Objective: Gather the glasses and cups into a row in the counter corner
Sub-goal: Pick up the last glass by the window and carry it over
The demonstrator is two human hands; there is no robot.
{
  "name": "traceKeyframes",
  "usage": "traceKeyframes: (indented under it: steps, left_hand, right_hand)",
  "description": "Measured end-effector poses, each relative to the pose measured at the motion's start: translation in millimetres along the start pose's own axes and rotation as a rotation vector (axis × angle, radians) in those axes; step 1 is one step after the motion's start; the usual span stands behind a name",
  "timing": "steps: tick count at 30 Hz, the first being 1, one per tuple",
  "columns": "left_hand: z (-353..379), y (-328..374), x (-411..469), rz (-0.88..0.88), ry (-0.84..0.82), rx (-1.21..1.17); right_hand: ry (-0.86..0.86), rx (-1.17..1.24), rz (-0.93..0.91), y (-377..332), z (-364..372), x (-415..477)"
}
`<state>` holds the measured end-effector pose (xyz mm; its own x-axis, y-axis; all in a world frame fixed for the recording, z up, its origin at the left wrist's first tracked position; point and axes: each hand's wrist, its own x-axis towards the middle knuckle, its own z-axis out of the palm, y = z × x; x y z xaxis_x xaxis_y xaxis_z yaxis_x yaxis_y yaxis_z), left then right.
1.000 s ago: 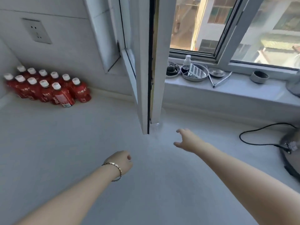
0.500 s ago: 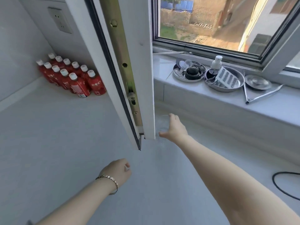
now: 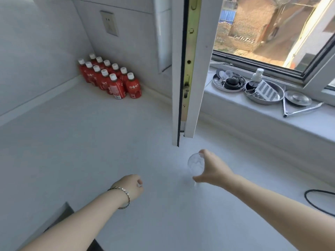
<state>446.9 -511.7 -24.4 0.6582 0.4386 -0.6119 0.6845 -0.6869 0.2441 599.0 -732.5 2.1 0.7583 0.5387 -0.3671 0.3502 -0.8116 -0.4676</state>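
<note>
R hand [image 3: 212, 169], lower centre-right, grips a clear glass [image 3: 195, 164], thumb & fingers curled round its sides. The glass is tilted, round end toward the camera, just below the bottom corner of the open window sash [image 3: 190, 69] that juts over the counter [image 3: 90, 151]. L hand [image 3: 130, 185], lower centre, has fingers curled in & holds nothing. A broad stretch of counter lies btwn the hands & the red bottles [image 3: 108, 78] packed in the upper-left corner. Sill [image 3: 253, 113] w/ metal dishes [image 3: 262, 91] upper right; black cable [image 3: 315, 201] at right edge.

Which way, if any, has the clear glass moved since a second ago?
Yes. The right hand has pulled the glass away from the open window sash, toward the person.
</note>
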Motion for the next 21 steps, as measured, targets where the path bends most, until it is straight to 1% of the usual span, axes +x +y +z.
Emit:
traceKeyframes:
  steps: [4,9,16,21]
  left_hand:
    - [-4,-52,-37,-0.021,0.022,-0.020]
    - [-7,-148,-107,-0.070,0.107,-0.053]
    - [7,-345,-240,-0.319,0.224,-0.194]
    - [36,-480,-346,-0.497,0.283,-0.326]
  right_hand:
    - [-0.080,-0.072,-0.094,-61,25,-37]
    - [-0.153,-0.153,-0.264,-161,78,-77]
    - [-0.212,-0.215,-0.514,-336,185,-153]
    - [-0.292,-0.275,-0.676,-455,264,-221]
